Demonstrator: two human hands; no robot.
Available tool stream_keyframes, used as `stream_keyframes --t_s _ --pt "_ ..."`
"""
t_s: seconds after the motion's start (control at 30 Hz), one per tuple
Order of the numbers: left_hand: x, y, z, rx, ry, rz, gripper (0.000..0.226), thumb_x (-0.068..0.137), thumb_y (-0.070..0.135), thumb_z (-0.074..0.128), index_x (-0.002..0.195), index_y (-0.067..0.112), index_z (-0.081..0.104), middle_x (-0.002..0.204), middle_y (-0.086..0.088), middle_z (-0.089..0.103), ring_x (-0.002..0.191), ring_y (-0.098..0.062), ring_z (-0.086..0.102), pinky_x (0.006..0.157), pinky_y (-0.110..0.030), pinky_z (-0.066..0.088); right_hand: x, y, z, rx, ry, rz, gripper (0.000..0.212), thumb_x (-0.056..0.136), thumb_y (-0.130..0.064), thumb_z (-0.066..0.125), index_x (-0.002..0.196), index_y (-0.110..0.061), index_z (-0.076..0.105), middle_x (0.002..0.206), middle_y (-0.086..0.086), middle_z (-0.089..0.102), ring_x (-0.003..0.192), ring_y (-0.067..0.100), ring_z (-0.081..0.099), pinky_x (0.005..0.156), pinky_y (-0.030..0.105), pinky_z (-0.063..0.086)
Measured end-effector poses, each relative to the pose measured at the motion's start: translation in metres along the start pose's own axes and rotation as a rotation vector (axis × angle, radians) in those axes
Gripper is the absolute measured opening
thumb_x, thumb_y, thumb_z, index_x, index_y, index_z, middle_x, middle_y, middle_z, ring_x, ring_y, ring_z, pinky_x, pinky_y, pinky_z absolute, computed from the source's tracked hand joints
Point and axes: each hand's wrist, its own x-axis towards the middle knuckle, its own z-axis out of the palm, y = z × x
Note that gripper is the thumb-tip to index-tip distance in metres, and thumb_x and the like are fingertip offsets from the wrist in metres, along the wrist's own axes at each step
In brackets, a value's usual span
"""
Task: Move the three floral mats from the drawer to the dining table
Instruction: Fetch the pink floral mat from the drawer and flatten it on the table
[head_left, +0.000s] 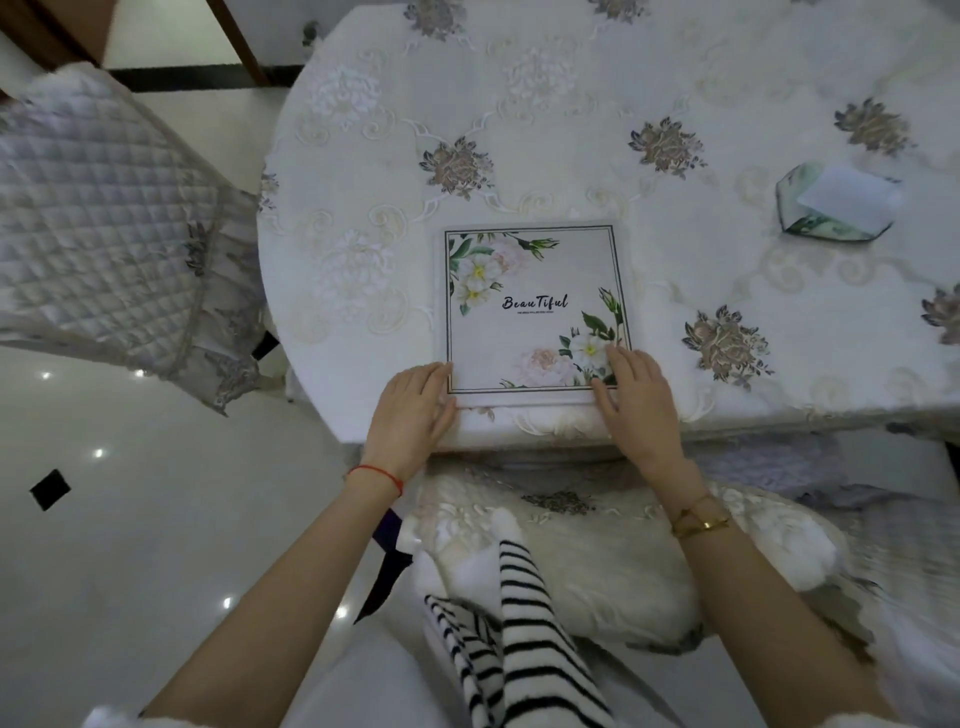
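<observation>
Head view: a floral mat (535, 312) — square, black line border, "Beautiful" printed mid-face — lies flat on the dining table (727, 78) near its front edge. More mat edges show under its left and bottom sides, so it's a stack; count can't be told. Left hand (415, 415) rests flat on the mat's near-left corner, fingers spread, not gripping. Right hand (636, 395) lies flat on the near-right corner, likewise loose. Right of the mat, well apart, a glass dish (831, 210) w/ a white paper in it. Left of the mat, off the table, a quilted chair (104, 218).
</observation>
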Motion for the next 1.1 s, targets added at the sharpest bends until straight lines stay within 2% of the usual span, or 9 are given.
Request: stream_keyframes --t_s 0.13,0.23,0.43,0.63,0.77,0.97,1.1 --pt "-0.012 0.003 -0.034 -0.035 0.068 0.029 0.044 0.095 0.035 0.04 0.123 0.008 0.062 0.114 -0.008 0.067 0.104 -0.027 0.063 0.088 -0.037 0.049 -0.02 -0.022 -0.022 0.049 0.076 -0.04 0.037 0.096 -0.02 0.057 0.127 0.0 0.057 0.122 0.018 0.063 0.113 0.035 0.055 0.097 0.043 0.045" --pt "-0.021 0.002 -0.057 -0.045 0.108 0.065 0.042 0.094 0.034 0.042 0.119 0.009 0.064 0.108 -0.007 0.07 0.096 -0.027 0.065 0.081 -0.038 0.051 -0.039 -0.035 -0.039 0.087 0.103 -0.019 0.035 0.096 -0.021 0.055 0.126 -0.004 0.058 0.121 0.015 0.062 0.114 0.032 0.052 0.096 0.041 0.044" --pt "-0.042 -0.002 -0.089 -0.092 0.102 0.156 0.04 0.094 0.035 0.042 0.117 0.013 0.065 0.108 -0.004 0.07 0.097 -0.024 0.064 0.081 -0.038 0.051 -0.084 -0.06 -0.071 0.108 0.222 0.066 0.033 0.095 -0.018 0.057 0.126 -0.006 0.059 0.119 0.013 0.063 0.113 0.03 0.051 0.097 0.039 0.041" --pt "-0.045 -0.022 -0.108 -0.143 0.055 0.292 0.026 0.094 0.024 0.055 0.116 0.015 0.066 0.109 -0.002 0.07 0.097 -0.022 0.063 0.084 -0.035 0.049 -0.143 -0.103 -0.071 0.083 0.331 0.275 0.027 0.095 -0.018 0.057 0.119 -0.005 0.061 0.111 0.012 0.063 0.109 0.029 0.052 0.096 0.034 0.038" --pt "-0.039 -0.037 -0.123 -0.155 -0.013 0.423 0.023 0.095 0.022 0.058 0.116 0.015 0.066 0.108 -0.002 0.07 0.097 -0.022 0.064 0.085 -0.033 0.048 -0.183 -0.147 -0.053 0.101 0.438 0.458 0.034 0.096 -0.028 0.048 0.117 -0.005 0.062 0.111 0.012 0.064 0.106 0.029 0.054 0.096 0.025 0.033" --pt "-0.039 -0.048 -0.139 -0.154 -0.171 0.735 0.024 0.097 0.027 0.054 0.116 0.016 0.065 0.108 -0.001 0.07 0.097 -0.021 0.063 0.085 -0.034 0.049 -0.248 -0.241 -0.029 0.112 0.624 0.743 0.028 0.096 -0.023 0.051 0.117 -0.007 0.062 0.111 0.009 0.064 0.107 0.025 0.053 0.094 0.032 0.041" --pt "-0.052 -0.036 -0.146 -0.175 -0.262 0.961 0.022 0.094 0.023 0.058 0.113 0.016 0.067 0.106 -0.001 0.071 0.095 -0.021 0.064 0.084 -0.03 0.046 -0.295 -0.306 -0.011 0.056 0.716 0.94 0.024 0.096 -0.015 0.054 0.115 -0.005 0.063 0.11 0.011 0.065 0.103 0.023 0.052 0.093 0.027 0.038"
